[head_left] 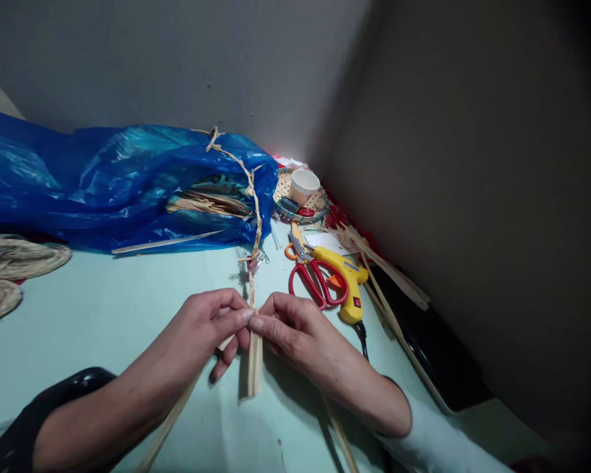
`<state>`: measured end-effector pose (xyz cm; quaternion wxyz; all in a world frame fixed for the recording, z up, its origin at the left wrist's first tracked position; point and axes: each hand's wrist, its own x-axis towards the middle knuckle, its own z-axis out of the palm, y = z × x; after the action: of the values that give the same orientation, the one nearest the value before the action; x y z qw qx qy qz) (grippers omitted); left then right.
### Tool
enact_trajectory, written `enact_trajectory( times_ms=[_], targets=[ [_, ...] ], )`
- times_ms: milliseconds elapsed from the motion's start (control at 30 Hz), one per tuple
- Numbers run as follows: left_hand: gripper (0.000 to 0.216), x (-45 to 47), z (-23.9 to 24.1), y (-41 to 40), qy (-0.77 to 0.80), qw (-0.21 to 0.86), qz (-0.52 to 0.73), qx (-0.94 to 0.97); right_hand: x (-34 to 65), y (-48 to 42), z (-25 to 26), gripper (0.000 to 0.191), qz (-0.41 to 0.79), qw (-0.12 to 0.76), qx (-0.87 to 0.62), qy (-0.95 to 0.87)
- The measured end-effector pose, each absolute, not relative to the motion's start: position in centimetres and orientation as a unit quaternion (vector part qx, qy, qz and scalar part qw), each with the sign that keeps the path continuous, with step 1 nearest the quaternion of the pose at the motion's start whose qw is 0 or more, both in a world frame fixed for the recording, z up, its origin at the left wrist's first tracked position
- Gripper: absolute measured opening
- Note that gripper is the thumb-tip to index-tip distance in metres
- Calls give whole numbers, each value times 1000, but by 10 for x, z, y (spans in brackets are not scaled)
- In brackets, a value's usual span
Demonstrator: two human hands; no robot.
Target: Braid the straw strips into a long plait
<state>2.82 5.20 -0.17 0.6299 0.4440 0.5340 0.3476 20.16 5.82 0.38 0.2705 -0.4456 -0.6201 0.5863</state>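
My left hand (pixel 211 322) and my right hand (pixel 295 328) meet at the middle of the pale green table (pixel 103 328), both pinching the near end of a thin braided straw cord (pixel 252 217). The braid runs away from me, up over a blue plastic bag (pixel 103 184). Loose flat straw strips (pixel 254 368) hang down from my fingers onto the table. One long strip (pixel 172 414) passes under my left forearm, another (pixel 339 433) under my right wrist.
Red-handled scissors (pixel 318 279) and a yellow glue gun (pixel 347 279) lie right of the hands. A woven tray (pixel 320 200) with a white cup (pixel 304 186) sits by the wall corner. Woven mats (pixel 14 263) lie at the left edge; more straw strips (pixel 389 269) at right.
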Motion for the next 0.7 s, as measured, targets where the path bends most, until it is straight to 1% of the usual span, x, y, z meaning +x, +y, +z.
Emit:
enact_trajectory(
  times_ms=[100, 200, 300, 367, 400, 467, 533, 600, 633, 700],
  targets=[
    [36, 28, -3, 49, 562, 611, 333, 447, 197, 56, 1, 32, 519, 290, -461, -659],
    [35, 27, -4, 43, 573, 596, 333, 453, 194, 52, -1, 27, 481, 308, -476, -669],
    [33, 26, -2, 34, 589, 577, 327, 462, 191, 48, -1, 27, 446, 312, -497, -675],
    [32, 25, 1, 26, 602, 528, 315, 509, 189, 46, -1, 26, 432, 318, -498, -682],
    [31, 24, 3, 22, 605, 479, 313, 553, 188, 45, -1, 26, 430, 322, -493, -684],
    [29, 23, 4, 16, 589, 329, 312, 669, 186, 44, 0, 24, 438, 338, -480, -681],
    [28, 23, 4, 11, 525, 149, 313, 777, 184, 44, 0, 21, 447, 353, -474, -672],
    [30, 23, 1, 9, 445, 4, 304, 842, 184, 44, 0, 18, 466, 357, -467, -661],
    [30, 24, -1, 9, 414, -47, 292, 861, 184, 44, -1, 17, 482, 355, -461, -655],
    [30, 24, -5, 8, 383, -115, 254, 881, 185, 44, -1, 18, 519, 347, -444, -643]
  ],
)
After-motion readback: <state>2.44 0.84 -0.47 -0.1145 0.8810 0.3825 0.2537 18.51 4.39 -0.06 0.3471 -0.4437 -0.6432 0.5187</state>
